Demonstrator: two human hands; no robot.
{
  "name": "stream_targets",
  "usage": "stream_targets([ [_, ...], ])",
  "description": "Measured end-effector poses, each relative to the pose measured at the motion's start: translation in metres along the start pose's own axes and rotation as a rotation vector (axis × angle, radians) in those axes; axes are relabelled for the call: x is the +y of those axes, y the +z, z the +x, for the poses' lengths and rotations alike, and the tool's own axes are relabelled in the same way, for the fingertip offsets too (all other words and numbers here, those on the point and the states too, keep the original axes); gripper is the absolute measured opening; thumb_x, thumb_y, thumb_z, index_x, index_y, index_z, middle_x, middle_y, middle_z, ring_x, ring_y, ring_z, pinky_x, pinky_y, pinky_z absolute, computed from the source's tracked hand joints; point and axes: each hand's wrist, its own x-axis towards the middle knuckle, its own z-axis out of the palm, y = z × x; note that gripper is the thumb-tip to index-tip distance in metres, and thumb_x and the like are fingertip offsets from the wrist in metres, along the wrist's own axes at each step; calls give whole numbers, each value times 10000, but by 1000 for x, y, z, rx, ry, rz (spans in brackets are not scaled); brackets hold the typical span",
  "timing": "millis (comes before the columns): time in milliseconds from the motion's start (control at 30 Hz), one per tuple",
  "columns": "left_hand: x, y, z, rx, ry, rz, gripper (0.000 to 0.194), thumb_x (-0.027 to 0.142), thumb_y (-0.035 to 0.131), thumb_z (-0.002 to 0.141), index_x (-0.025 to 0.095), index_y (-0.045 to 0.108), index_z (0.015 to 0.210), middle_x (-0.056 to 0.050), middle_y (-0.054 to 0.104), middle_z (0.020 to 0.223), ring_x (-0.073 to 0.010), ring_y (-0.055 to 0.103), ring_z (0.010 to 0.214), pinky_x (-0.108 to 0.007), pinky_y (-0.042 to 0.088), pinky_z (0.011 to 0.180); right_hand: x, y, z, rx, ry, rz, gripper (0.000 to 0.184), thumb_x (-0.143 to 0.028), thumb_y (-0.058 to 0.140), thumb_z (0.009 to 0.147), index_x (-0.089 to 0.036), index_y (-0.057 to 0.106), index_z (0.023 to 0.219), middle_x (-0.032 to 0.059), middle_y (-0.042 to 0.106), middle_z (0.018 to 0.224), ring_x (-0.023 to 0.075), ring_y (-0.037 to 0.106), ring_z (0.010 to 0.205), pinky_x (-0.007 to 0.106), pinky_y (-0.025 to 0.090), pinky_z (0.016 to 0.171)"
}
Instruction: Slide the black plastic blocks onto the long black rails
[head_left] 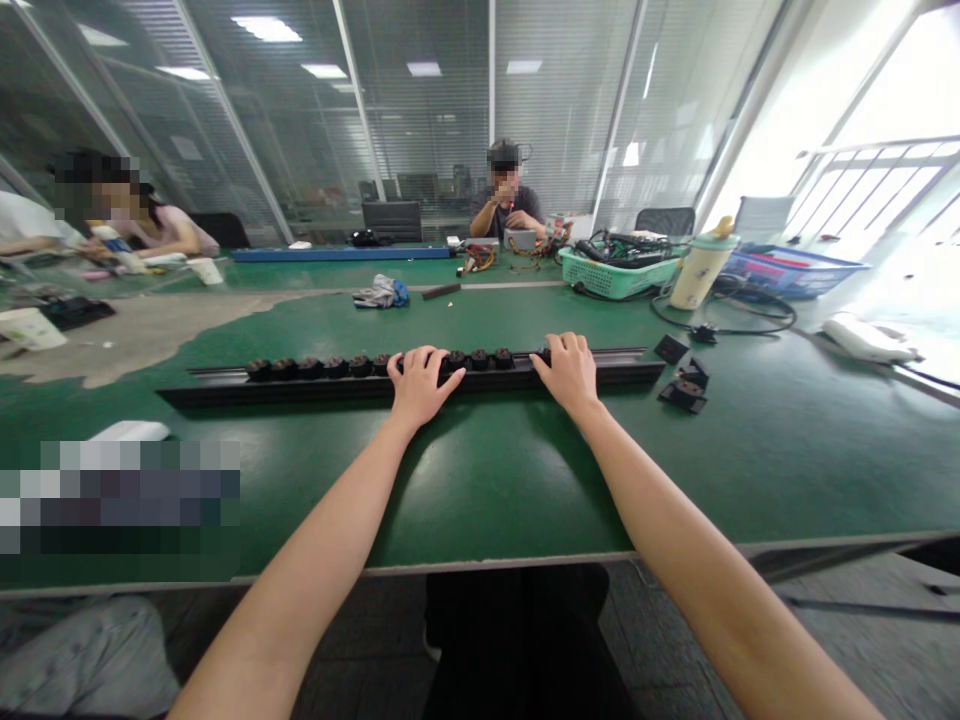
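Note:
A long black rail (337, 392) lies across the green table, with several round black socket modules (311, 367) seated in a row along its channel. My left hand (421, 388) grips the rail near its middle, fingers over the far side and thumb along the near side, covering some modules. Farther right, my right hand (570, 372) has its fingers closed around a black module (545, 355) at the rail, mostly hidden under the fingertips. Loose black square pieces (684, 385) lie on the table beyond the rail's right end.
A green basket of cables (615, 277), a cream bottle (697, 275) and a blue tray (795, 275) stand at the back right. Gloves (381, 292) and a short dark strip (441, 292) lie behind the rail. Co-workers sit across the table (510, 480) and at left.

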Motion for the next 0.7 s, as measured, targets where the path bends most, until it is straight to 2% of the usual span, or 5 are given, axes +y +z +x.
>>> stream_targets([
  [133,0,0,0,3,-1,-1,456,559,477,1021,275,657,1329,-117,625,1384,-322,483,1360,-571,186,1234,0,-1,1,-13,93,-71,410,-470,566,1016,-104,664,1172,219,676,1212,342,576,1151,419,451,953],
  [300,2,-1,0,4,1,-3,457,556,478,1020,263,658,1322,-123,622,1382,-322,483,1361,-573,189,1231,-3,-3,3,-108,173,-84,437,-510,522,1031,-104,671,1095,224,740,1122,339,649,1101,390,449,915],
  [467,2,-2,0,-14,-11,-9,458,559,463,1020,285,652,1334,-115,612,1389,-323,470,1366,-566,184,1238,-5,-6,3,-171,206,-82,458,-523,483,1047,-113,675,1117,216,767,1055,331,706,1062,386,447,910],
  [700,3,-2,0,-17,-13,-8,466,564,452,1022,282,647,1337,-118,613,1395,-317,470,1369,-566,172,1244,-3,-6,3,-145,243,-47,458,-524,507,1036,-114,640,1191,213,767,1092,322,714,1085,377,443,926],
])
